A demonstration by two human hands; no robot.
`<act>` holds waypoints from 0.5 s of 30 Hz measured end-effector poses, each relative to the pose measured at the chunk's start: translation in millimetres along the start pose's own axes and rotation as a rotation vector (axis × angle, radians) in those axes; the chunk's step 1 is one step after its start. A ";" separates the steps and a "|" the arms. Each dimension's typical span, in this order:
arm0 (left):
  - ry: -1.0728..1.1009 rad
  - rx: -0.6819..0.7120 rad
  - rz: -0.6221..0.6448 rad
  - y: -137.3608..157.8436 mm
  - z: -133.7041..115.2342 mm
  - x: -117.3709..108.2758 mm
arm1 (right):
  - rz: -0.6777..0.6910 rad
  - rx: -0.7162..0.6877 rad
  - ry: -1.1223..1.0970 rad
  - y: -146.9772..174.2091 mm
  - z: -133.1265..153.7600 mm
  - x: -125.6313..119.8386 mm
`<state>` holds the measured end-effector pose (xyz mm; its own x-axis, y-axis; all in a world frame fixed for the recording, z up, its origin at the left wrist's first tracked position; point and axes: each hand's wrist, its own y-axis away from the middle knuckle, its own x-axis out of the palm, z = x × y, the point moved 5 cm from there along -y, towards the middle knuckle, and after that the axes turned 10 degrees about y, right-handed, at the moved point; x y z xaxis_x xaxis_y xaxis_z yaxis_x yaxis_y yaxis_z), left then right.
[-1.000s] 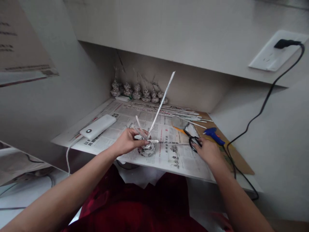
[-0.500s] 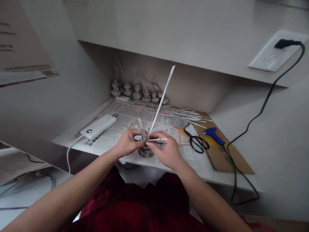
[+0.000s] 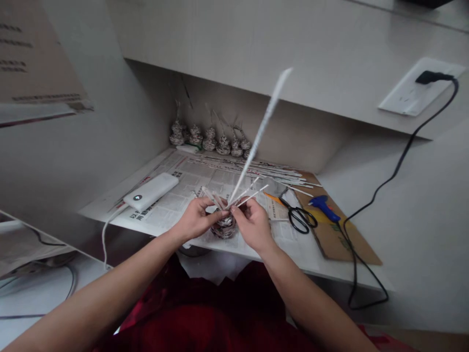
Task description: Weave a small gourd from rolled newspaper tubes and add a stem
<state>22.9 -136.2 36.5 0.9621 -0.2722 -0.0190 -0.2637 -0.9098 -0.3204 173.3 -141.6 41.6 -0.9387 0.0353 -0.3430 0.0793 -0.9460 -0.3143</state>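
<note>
Between my hands, near the table's front edge, is a small round piece woven from rolled newspaper [image 3: 224,229]. Several paper strips stick up and out of its top. One long white paper strip [image 3: 258,139] slants up to the right, its upper end blurred. My left hand [image 3: 201,215] grips the left side of the woven top, thumb pressed in at the rim. On the right, my right hand [image 3: 252,221] pinches paper strips at the rim between thumb and fingers. Its fingertips are partly hidden behind the strips.
Newspaper covers the table, with a white power bank [image 3: 152,189] at left. Black-handled scissors [image 3: 298,217] and a blue glue gun [image 3: 324,208] lie right, the gun on cardboard [image 3: 340,244]. Behind are loose paper strips [image 3: 282,172] and several gourd-shaped woven pieces [image 3: 210,139].
The long strip has swung up and to the right. Short strips on the right now point upward instead of lying across my right hand. My right hand has shifted slightly.
</note>
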 end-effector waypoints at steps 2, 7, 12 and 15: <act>-0.022 0.038 0.013 0.0 -4.1 0.9 | 0.020 0.015 -0.040 -2.9 -0.3 1.5; -0.050 0.023 -0.008 -0.1 -5.8 -0.2 | 0.105 -0.002 -0.122 -2.5 2.0 3.9; -0.075 0.002 -0.017 -0.4 -4.6 0.3 | 0.036 -0.022 -0.092 1.5 2.2 1.2; -0.032 -0.046 -0.050 0.6 -2.9 0.8 | 0.012 -0.002 -0.094 2.1 1.4 0.8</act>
<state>23.3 -137.8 39.1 0.9757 -0.2166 -0.0343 -0.2175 -0.9357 -0.2777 172.2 -144.0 41.9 -0.9649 -0.0066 -0.2626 0.0916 -0.9454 -0.3127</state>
